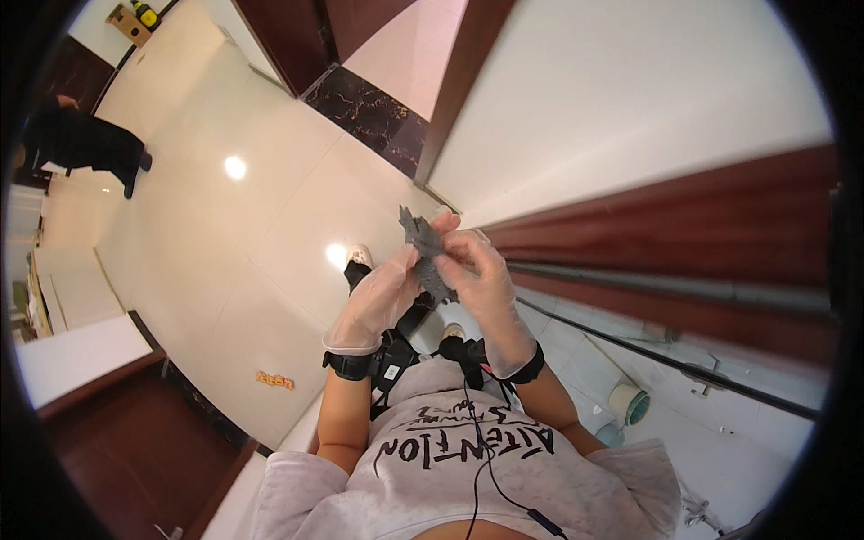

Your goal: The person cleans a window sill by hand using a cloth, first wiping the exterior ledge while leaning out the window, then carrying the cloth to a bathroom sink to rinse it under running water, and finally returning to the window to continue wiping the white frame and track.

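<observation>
A crumpled dark grey cloth [425, 246], ragged along its edge, is held between my two hands in front of my body. My left hand [381, 293], in a clear plastic glove, pinches it from the left side. From the right, my right hand [478, 277], gloved the same way, grips the cloth between thumb and fingers. Part of the cloth is hidden behind the fingers. Black straps circle both wrists.
A dark wooden door frame [675, 223] and wall stand close on my right. Beyond a sill lie a bucket [631, 403] and white tiles. At far left a person in dark clothes [88, 145] stands on the glossy tiled floor [270, 216]. A brown door [128, 445] is at lower left.
</observation>
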Motion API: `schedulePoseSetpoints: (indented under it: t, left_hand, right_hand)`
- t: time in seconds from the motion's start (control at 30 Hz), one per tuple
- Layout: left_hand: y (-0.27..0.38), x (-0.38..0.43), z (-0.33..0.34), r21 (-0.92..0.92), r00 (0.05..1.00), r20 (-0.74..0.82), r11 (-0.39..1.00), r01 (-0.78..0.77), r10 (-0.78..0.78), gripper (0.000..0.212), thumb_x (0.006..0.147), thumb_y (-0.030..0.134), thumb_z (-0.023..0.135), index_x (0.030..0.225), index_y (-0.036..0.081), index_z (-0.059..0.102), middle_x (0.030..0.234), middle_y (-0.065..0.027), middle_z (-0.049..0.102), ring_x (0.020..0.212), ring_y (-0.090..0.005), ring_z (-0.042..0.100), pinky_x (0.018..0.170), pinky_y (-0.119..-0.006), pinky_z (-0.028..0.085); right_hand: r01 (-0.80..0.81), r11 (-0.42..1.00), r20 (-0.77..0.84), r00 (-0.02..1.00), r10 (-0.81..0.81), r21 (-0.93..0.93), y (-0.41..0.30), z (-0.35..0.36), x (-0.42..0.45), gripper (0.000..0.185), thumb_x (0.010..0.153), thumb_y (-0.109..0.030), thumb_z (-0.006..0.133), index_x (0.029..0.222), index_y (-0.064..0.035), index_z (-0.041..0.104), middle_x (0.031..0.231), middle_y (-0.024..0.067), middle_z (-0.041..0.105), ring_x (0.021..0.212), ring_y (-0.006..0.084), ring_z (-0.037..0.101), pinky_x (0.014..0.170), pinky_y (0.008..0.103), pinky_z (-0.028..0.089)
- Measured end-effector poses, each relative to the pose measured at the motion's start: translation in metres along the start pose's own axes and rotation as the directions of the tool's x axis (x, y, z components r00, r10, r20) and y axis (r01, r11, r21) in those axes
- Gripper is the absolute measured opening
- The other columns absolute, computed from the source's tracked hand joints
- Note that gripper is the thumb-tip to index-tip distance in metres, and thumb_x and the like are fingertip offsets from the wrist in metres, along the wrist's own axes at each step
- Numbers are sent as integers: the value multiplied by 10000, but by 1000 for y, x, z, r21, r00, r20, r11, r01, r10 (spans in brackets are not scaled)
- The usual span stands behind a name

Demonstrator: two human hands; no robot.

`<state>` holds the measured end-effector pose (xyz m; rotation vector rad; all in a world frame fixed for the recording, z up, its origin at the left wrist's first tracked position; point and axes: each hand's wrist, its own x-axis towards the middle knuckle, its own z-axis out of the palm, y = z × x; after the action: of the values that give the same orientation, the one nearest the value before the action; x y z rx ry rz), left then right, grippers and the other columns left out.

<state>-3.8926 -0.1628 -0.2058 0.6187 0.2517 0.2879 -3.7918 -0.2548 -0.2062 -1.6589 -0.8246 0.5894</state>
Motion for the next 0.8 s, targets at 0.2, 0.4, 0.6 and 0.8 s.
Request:
schedulePoseSetpoints:
  t: [0.2,0.4,0.6,0.8]
  left_hand:
    - [110,75,-64,-211,971,-220,976,45,-93,332,898,218,397,1136,-6,448,1099,-110,534,1010,-210,523,897,-352,403]
    - [194,165,-77,131,985,-150,986,100,-81,375,785,172,560,1081,-42,474,1025,-97,557,937,-165,533,847,-293,410]
    - [255,280,-101,223,986,-168,974,38,0,322,765,101,516,1061,-22,484,1001,-75,563,904,-140,539,802,-274,431]
    - [301,395,-99,203,981,-45,960,193,-188,277,806,110,459,1061,6,492,977,-40,564,864,-98,537,743,-219,445]
  right_hand:
    - [-410,849,-158,864,478,333,-51,39,126,94,844,-82,501,924,-66,547,707,-73,478,598,-1,380,520,144,302]
    - [-143,899,-330,897,295,414,-64,66,231,95,861,-65,473,938,-90,523,729,-91,413,606,1,317,523,144,265]
    - [-7,777,-410,846,341,630,-81,56,343,117,885,-98,452,983,-111,516,909,-53,448,822,36,412,735,166,346]
    - [246,852,-672,724,155,462,-121,29,432,120,882,-57,444,981,-92,502,916,-39,448,828,50,413,759,177,344]
